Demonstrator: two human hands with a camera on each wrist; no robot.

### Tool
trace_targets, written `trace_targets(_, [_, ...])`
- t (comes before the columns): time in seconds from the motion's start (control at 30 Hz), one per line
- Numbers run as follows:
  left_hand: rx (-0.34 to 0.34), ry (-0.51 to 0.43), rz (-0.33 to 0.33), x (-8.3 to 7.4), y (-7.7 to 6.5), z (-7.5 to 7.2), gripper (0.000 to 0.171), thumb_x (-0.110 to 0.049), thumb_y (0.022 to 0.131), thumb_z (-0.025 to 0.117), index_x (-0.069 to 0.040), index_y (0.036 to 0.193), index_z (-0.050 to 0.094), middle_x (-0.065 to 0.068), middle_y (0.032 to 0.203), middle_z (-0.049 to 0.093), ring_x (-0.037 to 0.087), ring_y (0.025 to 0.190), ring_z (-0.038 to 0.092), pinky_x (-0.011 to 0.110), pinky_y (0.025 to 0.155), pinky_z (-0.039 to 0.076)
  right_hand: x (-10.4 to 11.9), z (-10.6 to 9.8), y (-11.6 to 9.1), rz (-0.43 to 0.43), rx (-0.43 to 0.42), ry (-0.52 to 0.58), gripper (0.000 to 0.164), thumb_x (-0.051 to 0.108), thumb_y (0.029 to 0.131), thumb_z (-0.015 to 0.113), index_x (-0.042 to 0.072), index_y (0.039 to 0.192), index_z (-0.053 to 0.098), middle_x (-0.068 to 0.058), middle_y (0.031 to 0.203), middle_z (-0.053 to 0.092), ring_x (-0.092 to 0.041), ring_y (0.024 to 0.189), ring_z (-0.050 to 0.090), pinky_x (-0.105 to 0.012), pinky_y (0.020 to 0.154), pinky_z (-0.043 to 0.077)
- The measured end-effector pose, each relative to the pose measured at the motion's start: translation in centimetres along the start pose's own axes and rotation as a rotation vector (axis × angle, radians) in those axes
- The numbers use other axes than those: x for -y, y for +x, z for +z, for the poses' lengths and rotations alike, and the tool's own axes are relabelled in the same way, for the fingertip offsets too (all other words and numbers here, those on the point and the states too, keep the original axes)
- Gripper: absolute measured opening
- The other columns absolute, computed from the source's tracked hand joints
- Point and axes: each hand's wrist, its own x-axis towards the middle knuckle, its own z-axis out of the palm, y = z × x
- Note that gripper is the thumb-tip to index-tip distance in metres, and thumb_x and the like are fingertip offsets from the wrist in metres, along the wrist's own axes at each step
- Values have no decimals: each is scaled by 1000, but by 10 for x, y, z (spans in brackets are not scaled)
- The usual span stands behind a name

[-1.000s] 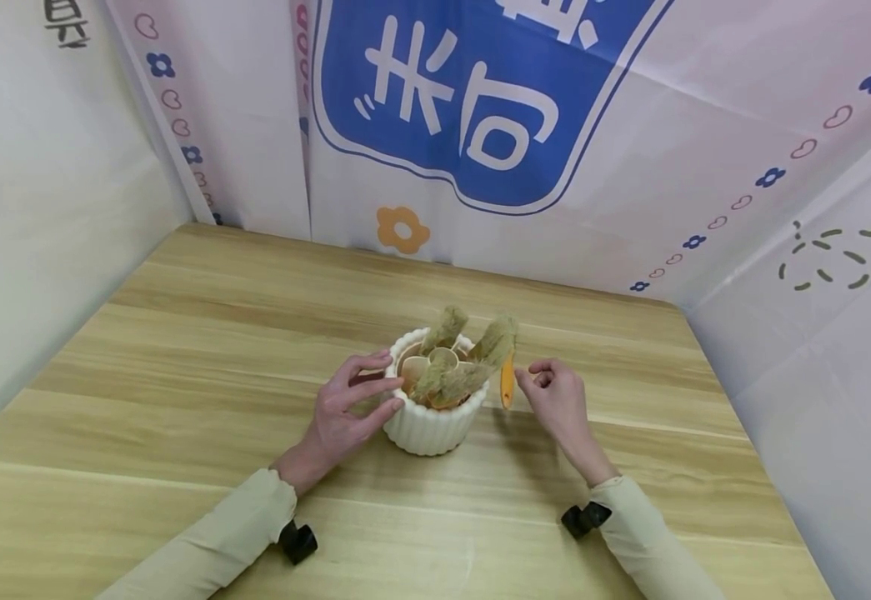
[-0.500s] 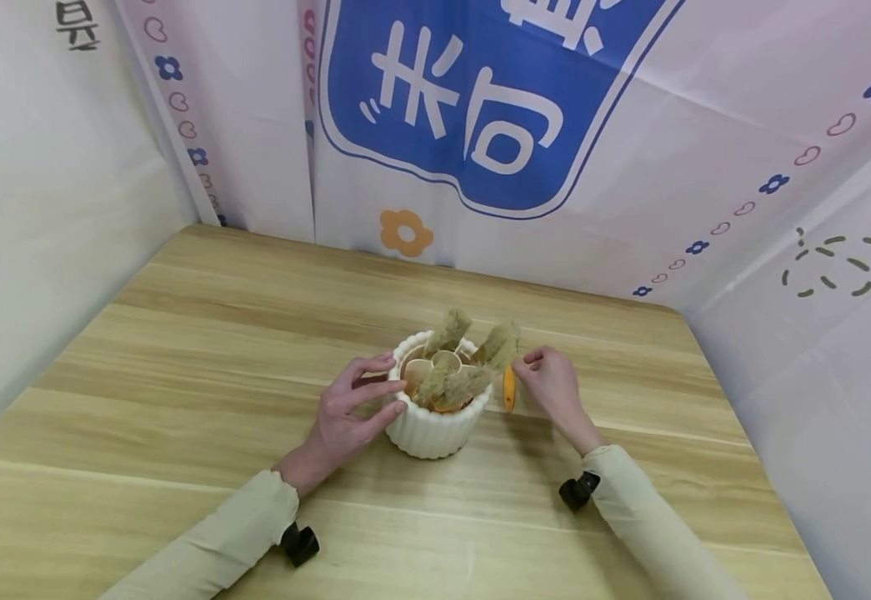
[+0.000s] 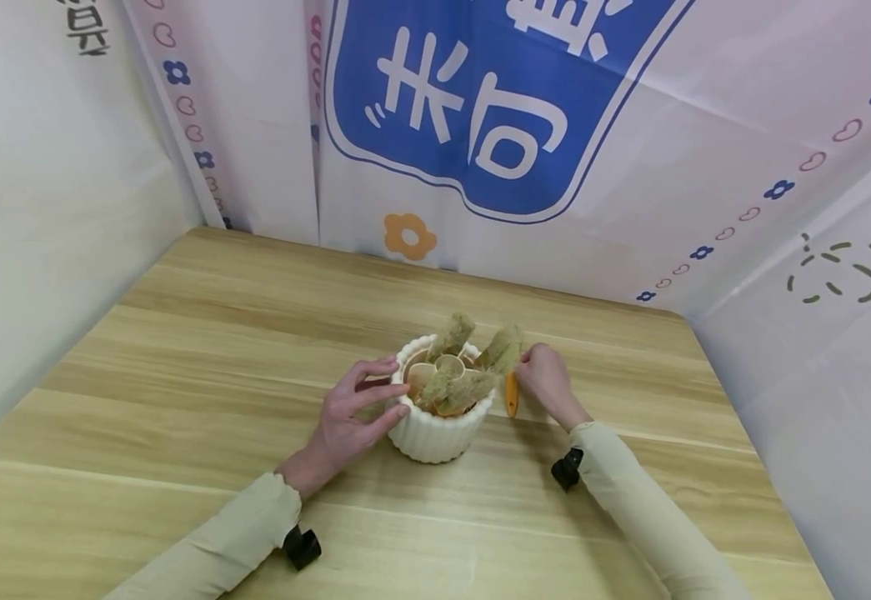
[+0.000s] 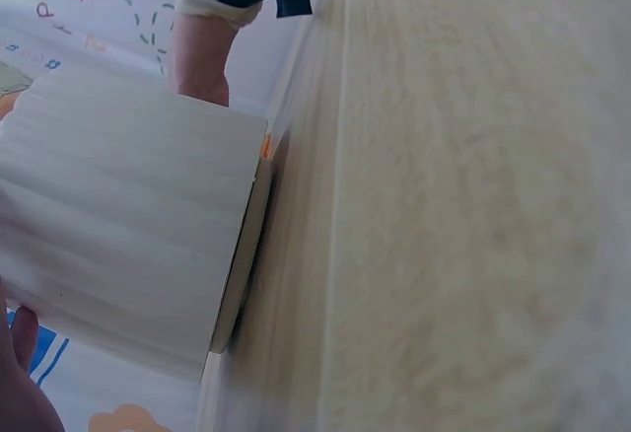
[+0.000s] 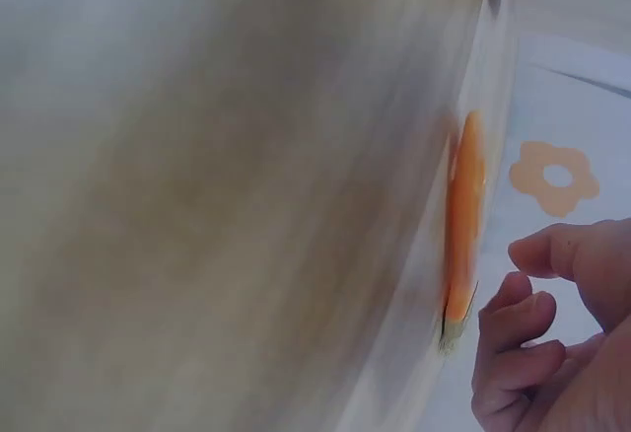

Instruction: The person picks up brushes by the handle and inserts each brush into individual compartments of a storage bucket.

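A white fluted pot [image 3: 435,437] stands on the table with a cream, petal-shaped divider inside. Several fuzzy olive-green pieces [image 3: 506,346] stick up from it, one leaning over the right rim. My left hand [image 3: 345,412] rests against the pot's left side, its fingers spread over the rim. To the right, a small orange-handled tool [image 5: 463,215] lies on the table, with a tuft like bristles at its far end. My right hand [image 3: 548,379] is just beside that end. In the right wrist view its fingers are loosely curled, a gap shows at the thumb, and nothing shows between them.
The wooden table [image 3: 277,317] is bounded by printed white sheets at the back and sides. An orange flower print [image 3: 409,237] is on the back sheet. Each beige sleeve carries a black wrist camera [image 3: 302,547].
My right hand has moved slightly forward, past the orange handle and closer to the fuzzy piece at the rim. My left hand stays on the pot. The head view has shifted slightly.
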Motion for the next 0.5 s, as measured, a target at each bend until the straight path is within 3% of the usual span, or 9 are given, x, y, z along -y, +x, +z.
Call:
trace_targets(0.1, [1, -3, 0, 0, -1, 0, 22, -15, 85, 69, 4, 95, 70, 27, 106, 56, 23, 118, 56, 22, 92, 53, -1, 2, 5, 21, 32, -27, 31, 2, 68, 46, 16, 44, 31, 6, 44, 24, -12, 46, 25, -22, 41, 18])
trace_targets(0.17, [2, -7, 0, 0, -1, 0, 22, -15, 85, 69, 4, 95, 70, 27, 106, 56, 24, 118, 56, 21, 92, 53, -2, 4, 7, 40, 44, -47, 36, 5, 72, 48, 17, 44, 29, 6, 44, 23, -13, 47, 28, -23, 41, 22])
trace_targets(0.5, [9, 6, -17, -1, 0, -2, 20, -13, 84, 70, 4, 95, 70, 27, 106, 56, 25, 118, 56, 22, 92, 53, -2, 6, 16, 80, 97, -124, 21, 11, 81, 48, 10, 61, 43, -8, 65, 51, -23, 65, 50, -35, 55, 47])
